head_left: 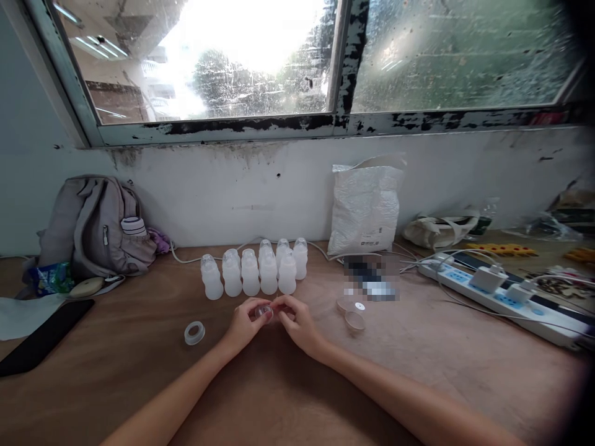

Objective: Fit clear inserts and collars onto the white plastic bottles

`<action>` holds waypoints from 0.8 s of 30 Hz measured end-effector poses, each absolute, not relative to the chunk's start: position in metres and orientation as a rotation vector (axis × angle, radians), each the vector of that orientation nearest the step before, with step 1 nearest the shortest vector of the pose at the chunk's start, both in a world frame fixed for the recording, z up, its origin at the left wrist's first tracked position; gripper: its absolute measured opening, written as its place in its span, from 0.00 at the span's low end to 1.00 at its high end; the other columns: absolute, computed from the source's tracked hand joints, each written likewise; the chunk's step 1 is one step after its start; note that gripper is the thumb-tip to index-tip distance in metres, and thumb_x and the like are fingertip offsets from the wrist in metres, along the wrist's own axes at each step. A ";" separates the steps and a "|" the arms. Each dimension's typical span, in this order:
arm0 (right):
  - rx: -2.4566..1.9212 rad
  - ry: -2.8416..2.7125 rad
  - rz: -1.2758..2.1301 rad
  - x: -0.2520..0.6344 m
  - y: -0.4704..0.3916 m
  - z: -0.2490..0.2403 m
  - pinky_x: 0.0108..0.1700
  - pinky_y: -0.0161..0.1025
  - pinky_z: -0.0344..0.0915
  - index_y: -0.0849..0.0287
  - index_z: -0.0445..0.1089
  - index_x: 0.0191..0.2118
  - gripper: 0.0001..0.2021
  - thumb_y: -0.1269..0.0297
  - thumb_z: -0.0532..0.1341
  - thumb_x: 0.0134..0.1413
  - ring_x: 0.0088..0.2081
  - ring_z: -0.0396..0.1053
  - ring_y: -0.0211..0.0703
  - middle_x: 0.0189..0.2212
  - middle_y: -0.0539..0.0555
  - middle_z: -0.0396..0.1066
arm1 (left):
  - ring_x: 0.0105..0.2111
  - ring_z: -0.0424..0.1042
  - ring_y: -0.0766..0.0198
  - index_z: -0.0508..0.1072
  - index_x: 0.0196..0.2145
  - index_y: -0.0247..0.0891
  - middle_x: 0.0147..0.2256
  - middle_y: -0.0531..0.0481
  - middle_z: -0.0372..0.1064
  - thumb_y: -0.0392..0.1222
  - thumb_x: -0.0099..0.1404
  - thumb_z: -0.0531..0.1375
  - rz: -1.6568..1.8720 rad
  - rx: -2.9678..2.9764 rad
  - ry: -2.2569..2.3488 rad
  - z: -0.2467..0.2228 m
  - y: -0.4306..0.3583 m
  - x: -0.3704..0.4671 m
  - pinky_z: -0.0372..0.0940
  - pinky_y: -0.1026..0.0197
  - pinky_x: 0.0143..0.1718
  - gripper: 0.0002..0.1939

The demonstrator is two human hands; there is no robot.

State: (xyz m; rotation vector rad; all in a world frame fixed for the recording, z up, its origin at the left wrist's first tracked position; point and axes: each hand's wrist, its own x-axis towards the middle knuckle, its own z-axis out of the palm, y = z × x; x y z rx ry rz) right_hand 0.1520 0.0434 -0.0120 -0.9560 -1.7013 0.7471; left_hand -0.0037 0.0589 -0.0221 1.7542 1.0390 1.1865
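Note:
Near the middle of the table, my left hand (pixel 245 321) is closed around a small clear piece (pixel 263 311), perhaps a bottle teat or cap. Close beside it, my right hand (pixel 295 314) has its fingers bent in a pinch at the piece's right side. What those fingertips hold, if anything, is too small to make out. Just beyond both hands, several frosted white baby bottles (pixel 250 275) with clear tops stand upright in a cluster. A translucent ring (pixel 188 337) lies left of my left hand. To the right lie clear round covers (pixel 356 321) and a small white disc (pixel 359 306).
A grey backpack (pixel 105 229) leans at the back left, with a black flat case (pixel 44 341) in front. A white padded bag (pixel 365 210) stands against the wall. At right, a power strip (pixel 506 300) trails cables, near a blurred-out patch (pixel 372 279).

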 end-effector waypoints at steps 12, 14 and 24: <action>-1.193 -2.377 -0.028 0.109 0.152 0.169 0.39 0.33 0.58 0.61 0.68 0.37 0.10 0.72 0.53 0.50 0.37 0.64 0.40 0.35 0.54 0.69 | 0.21 0.67 0.67 0.65 0.32 0.34 0.28 0.50 0.66 0.52 0.59 0.49 1.550 1.189 0.920 -0.016 0.055 -0.010 0.60 0.68 0.18 0.17; -1.386 -2.604 -0.049 0.095 0.168 0.173 0.40 0.34 0.57 0.60 0.70 0.37 0.10 0.70 0.58 0.46 0.41 0.64 0.42 0.37 0.55 0.69 | 0.19 0.66 0.68 0.65 0.31 0.34 0.25 0.51 0.65 0.53 0.57 0.50 1.540 1.037 0.867 -0.017 0.059 -0.012 0.58 0.68 0.16 0.17; -1.774 -2.765 0.065 0.069 0.187 0.146 0.39 0.40 0.61 0.60 0.74 0.32 0.11 0.69 0.64 0.35 0.39 0.66 0.48 0.33 0.58 0.72 | 0.13 0.60 0.73 0.63 0.25 0.34 0.20 0.55 0.62 0.53 0.51 0.54 1.457 0.650 0.782 -0.021 0.072 -0.020 0.48 0.69 0.13 0.16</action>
